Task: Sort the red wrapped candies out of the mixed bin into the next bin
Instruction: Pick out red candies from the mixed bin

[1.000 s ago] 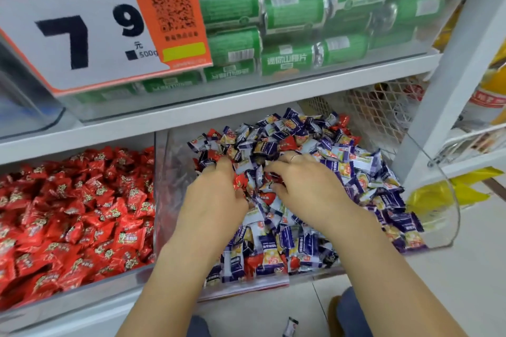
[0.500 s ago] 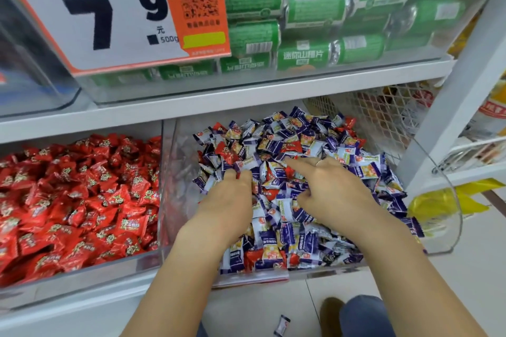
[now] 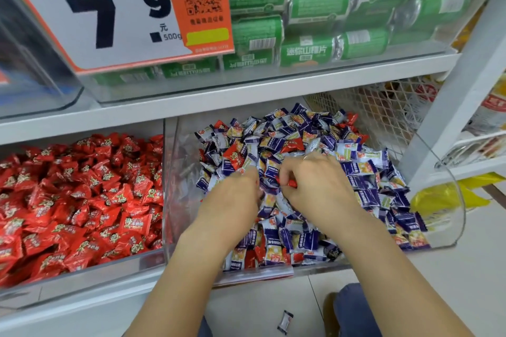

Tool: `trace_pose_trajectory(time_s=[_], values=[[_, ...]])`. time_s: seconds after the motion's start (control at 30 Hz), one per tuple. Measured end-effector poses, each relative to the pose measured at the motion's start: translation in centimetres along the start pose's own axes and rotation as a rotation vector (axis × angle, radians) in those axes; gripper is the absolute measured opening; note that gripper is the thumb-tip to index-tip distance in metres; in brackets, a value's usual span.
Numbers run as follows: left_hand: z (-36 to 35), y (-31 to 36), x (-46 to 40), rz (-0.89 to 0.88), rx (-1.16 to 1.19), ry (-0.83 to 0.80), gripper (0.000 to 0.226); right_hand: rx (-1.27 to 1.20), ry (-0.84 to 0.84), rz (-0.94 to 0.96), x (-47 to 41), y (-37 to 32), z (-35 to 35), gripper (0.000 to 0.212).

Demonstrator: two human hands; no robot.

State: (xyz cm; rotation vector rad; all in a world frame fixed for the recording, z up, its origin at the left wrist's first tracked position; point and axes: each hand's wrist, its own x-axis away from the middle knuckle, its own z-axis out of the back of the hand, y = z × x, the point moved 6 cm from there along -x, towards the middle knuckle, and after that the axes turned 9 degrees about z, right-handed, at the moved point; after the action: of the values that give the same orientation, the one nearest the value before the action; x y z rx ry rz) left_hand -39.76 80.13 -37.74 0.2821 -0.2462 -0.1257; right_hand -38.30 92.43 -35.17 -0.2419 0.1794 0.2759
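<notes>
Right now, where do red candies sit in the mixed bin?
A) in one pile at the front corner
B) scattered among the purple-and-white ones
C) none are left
B: red wrapped candies show here and there among the purple-and-white ones in the mixed bin, from back to front edge.

Both hands lying in the mixed bin, among purple-and-white candies with a few red ones showing. Right hand is curling its fingers round a red candy. Left hand is resting palm down on the pile, fingertips hidden among wrappers. Red bin is sitting just left, touching the mixed one. Price sign and green packs are showing on the shelf above. One stray candy is lying on the floor
</notes>
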Motion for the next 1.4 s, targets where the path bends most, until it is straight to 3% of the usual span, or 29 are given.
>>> trace_pose_trajectory(time_s=[0.17,0.3,0.37,0.53,0.63,0.9,1.1,1.3,1.4], values=[[4.5,0.4,2.4,-0.103,0.098,0.194,0.005,-0.313,0.036,-0.172,1.2,2.6,3.2,0.029],[3.7,-0.5,3.5,-0.1,-0.116,-0.016,0.024,-0.27,0.026,-0.121,2.3,1.6,3.9,0.012],[2.2,-1.1,3.7,-0.064,-0.207,-0.16,0.032,-0.273,-0.016,-0.047,2.7,-0.1,3.5,0.016],[0.8,-1.7,4.3,-0.11,-0.275,-0.26,0.019,-0.326,-0.338,0.116,3.2,-3.3,0.9,0.007],[0.0,-1.1,4.7,-0.188,-0.233,-0.335,0.022,-0.241,-0.498,0.173,3.6,-4.0,-0.6,0.022],[-2.2,-0.6,3.5,-0.15,-0.258,-0.363,0.038,0.096,-0.364,0.064,3.7,-1.9,1.1,0.017],[0.1,-0.4,4.2,-0.183,-0.209,-0.145,0.018,0.139,-0.312,0.009,3.4,-0.3,1.4,0.02],[7.6,-0.4,5.9,-0.174,0.142,0.261,0.013,-0.123,-0.167,0.047,2.5,-0.7,1.9,0.009],[9.9,-0.8,6.8,-0.154,0.215,0.36,0.017,-0.183,-0.105,0.066,1.9,-1.3,2.3,0.01]])
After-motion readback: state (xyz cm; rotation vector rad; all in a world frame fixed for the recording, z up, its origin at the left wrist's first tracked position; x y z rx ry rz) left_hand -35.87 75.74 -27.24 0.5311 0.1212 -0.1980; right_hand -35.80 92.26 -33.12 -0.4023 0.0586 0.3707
